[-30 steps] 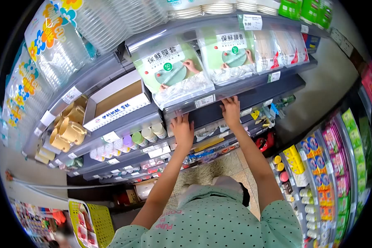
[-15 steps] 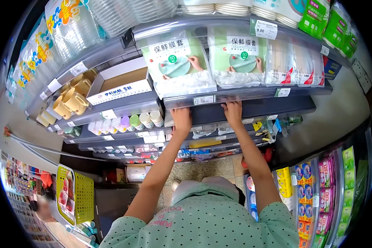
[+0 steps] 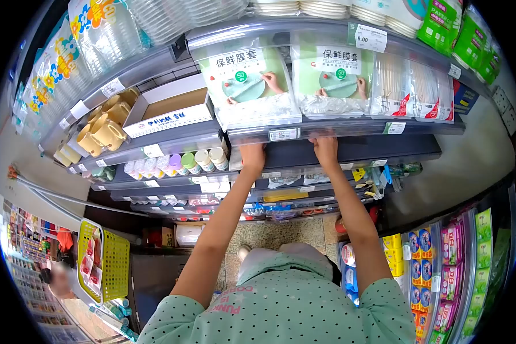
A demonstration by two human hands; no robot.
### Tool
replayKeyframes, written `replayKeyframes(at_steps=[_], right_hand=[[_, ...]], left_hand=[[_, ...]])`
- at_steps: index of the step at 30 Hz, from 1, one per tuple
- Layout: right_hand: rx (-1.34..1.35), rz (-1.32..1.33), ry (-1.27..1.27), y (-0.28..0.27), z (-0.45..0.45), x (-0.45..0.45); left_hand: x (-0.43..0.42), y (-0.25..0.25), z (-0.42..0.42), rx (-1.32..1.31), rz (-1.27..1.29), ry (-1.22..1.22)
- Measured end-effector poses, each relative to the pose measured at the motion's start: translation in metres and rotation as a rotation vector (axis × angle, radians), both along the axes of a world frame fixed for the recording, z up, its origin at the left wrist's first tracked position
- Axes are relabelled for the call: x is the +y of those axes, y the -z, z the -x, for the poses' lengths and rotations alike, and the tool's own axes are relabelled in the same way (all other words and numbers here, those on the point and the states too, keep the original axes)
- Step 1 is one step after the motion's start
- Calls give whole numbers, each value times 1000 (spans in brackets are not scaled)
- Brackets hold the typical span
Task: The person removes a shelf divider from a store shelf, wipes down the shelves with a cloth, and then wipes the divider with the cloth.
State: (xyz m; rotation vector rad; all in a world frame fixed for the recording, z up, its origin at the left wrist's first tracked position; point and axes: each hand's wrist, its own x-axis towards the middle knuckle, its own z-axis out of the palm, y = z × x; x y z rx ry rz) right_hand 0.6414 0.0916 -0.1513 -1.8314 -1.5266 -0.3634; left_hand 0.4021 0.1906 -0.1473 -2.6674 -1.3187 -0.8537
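My left hand (image 3: 252, 155) is raised to the front edge of a dark shelf (image 3: 350, 127), its fingers curled up at the underside and their tips hidden behind the clear lip. Further right, my right hand (image 3: 325, 151) grips the same edge, thumb side toward the lip and fingertips partly covered. Above my hands stand two green-and-white bags of cling film covers, a left bag (image 3: 247, 92) and a right bag (image 3: 331, 86). Packs of wooden sticks (image 3: 391, 92) stand beside them. Under the edge lies the dark surface of a lower shelf (image 3: 378, 148).
To the left are an open white carton (image 3: 169, 114), yellow mugs (image 3: 106, 135) and small capped bottles (image 3: 189, 163). Plastic cups (image 3: 106, 40) are stacked above. A yellow-green basket (image 3: 117, 269) holding packages is at lower left; boxed goods (image 3: 424, 264) line the right. Another person (image 3: 60, 278) is at far left.
Both hands stay at the shelf edge and have slid slightly further under the lip. The camera view has shifted a little.
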Motion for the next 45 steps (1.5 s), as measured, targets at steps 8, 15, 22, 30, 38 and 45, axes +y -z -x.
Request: replayKeyframes(at_steps=[8,15,22,30,38,45], right_hand=[[-16,-1,-21,-2,2,-5],[66,63,-75,-4,7,-13],[-92,39,-136,-23,20,-36],[104,125,-116,-52,8,-44],[41,-74,-100,-36,18,-91],[80,-202,-99,-39,32,-124]], left_hand=[[12,4,-2,80,47,-21],[15,4,2,81,56,-16],[19,0,7,56,57,29],[1,-14,2,-70,76,146],[-44,-24,9,-183,-88,210],[-83,-30,16,-317,-138,216]])
